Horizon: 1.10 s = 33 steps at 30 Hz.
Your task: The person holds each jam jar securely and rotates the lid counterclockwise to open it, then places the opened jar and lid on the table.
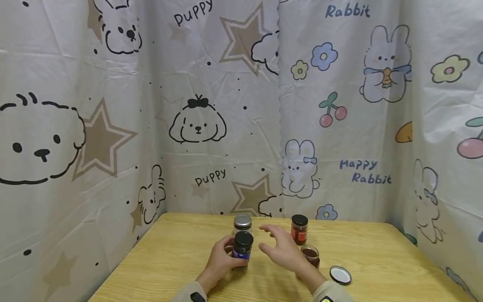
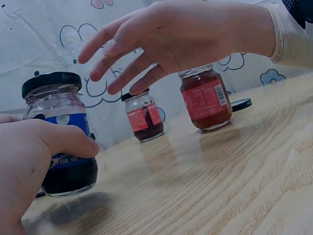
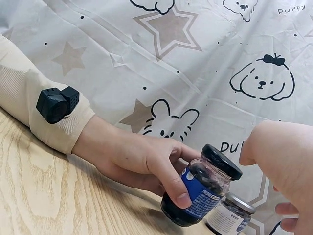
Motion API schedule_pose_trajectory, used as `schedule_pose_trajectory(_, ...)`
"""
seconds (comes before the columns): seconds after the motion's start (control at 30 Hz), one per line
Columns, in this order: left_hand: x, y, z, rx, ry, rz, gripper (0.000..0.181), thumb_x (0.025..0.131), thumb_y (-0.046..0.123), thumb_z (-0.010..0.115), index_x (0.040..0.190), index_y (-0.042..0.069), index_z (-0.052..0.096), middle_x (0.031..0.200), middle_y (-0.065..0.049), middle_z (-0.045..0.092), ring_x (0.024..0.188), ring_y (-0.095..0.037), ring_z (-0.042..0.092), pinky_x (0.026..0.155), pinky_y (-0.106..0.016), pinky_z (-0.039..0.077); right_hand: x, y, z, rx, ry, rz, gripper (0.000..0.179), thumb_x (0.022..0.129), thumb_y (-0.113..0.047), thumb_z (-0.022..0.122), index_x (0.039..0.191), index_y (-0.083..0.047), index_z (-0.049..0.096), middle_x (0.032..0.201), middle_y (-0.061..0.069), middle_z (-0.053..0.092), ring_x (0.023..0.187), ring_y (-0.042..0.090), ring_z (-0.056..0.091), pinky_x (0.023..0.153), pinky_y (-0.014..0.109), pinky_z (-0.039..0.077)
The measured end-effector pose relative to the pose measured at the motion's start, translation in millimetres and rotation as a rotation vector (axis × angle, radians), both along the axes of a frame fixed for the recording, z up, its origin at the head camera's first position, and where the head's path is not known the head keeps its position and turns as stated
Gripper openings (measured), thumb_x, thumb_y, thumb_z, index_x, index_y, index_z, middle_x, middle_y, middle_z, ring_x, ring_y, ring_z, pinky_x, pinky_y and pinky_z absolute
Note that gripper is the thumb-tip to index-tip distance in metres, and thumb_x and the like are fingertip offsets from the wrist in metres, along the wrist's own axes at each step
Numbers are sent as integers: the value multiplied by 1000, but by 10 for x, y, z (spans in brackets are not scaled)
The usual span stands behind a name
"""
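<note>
My left hand (image 1: 220,261) grips a glass jar (image 2: 68,171) with a black lid and a blue label, dark contents inside. The thumb lies across the label, and in the left wrist view a shadow shows under the base of this jar, close over the table. To its right my right hand (image 1: 283,251) hovers with fingers spread and holds nothing. Just behind the gripped jar stands a silver-lidded jar (image 3: 230,214) with a pale label. Close by my right wrist is a lidless jar (image 2: 207,100) of dark red contents with a red label, partly hidden by the forearm in the head view.
A second red-labelled jar (image 1: 299,230), black lid on, stands at the back right of the wooden table (image 1: 181,235). A loose lid (image 1: 341,275) lies white inside up at the right. Printed curtains (image 1: 241,138) enclose the table at the back and sides.
</note>
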<state>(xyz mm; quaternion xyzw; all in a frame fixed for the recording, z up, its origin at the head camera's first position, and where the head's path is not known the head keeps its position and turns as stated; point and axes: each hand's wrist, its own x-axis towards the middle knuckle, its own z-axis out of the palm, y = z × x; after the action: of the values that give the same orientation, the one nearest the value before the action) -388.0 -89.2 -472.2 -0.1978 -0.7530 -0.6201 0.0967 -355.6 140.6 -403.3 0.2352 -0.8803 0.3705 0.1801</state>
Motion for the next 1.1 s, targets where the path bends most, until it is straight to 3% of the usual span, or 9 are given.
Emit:
schedule_pose_trajectory(0.3,-12,-56,28,-28,26,20,64,69,-5,89,127,0,62,108,-8,58,96,-27,67,89,-50,54,-67,-90,-38,-77,57,48,39,94,-16,73,132,-12,65,128,10,64,112,33,63,91,53,52)
schedule_pose_trajectory(0.47,12,-73,50,-12,7,-1,65,70,2,92,129,5,63,111,-8,59,98,-25,66,92,-48,52,-70,-101,-46,-57,75,50,39,93,-14,73,131,-12,66,127,9,65,110,34,63,88,52,53)
schedule_pose_trajectory(0.67,28,-45,58,-20,35,-9,65,69,5,93,128,7,65,110,-7,61,95,-23,64,88,-42,51,-49,-93,-47,-23,97,53,39,92,-16,73,130,-12,66,126,9,65,108,32,64,85,48,54)
schedule_pose_trajectory(0.87,51,14,64,-9,57,-55,63,70,5,93,126,6,66,110,-10,62,92,-23,66,83,-33,54,-32,-73,-67,49,96,92,42,95,-28,73,133,-11,65,130,8,65,111,29,63,89,47,53)
schedule_pose_trajectory(1.1,66,80,67,-15,56,-93,61,72,6,91,127,8,66,117,-11,63,96,-25,62,83,-32,54,0,-63,-82,71,33,123,48,101,-46,66,136,-12,64,135,5,63,124,28,58,98,53,50)
